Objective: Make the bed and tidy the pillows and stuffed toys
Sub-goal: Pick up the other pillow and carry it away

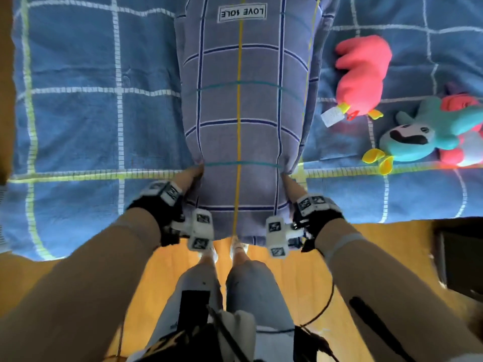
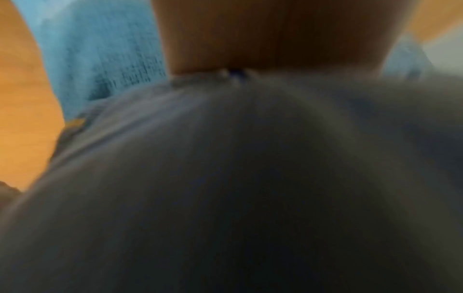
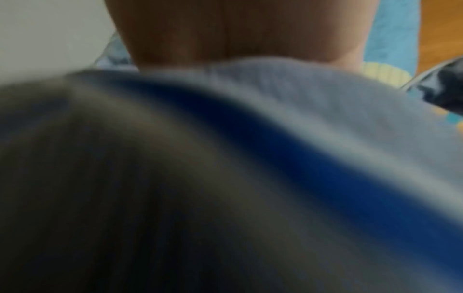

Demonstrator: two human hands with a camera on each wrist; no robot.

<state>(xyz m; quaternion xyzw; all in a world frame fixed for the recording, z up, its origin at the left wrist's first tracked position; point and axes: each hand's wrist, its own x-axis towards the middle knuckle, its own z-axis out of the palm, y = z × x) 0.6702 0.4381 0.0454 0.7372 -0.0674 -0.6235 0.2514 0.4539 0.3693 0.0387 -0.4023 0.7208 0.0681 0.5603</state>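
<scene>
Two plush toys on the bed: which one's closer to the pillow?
The pink plush: it lies just right of the pillow, white tag toward it. The teal plush lies farther right.

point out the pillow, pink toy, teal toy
pillow (image 1: 243, 105), head view, middle of its checked top
pink toy (image 1: 362, 74), head view, its body
teal toy (image 1: 410, 138), head view, its face

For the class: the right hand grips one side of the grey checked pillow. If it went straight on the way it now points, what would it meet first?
Probably more of the pillow itself, since the right hand points up its side. Beyond that lies the blue blanket; depth is unclear.
</scene>
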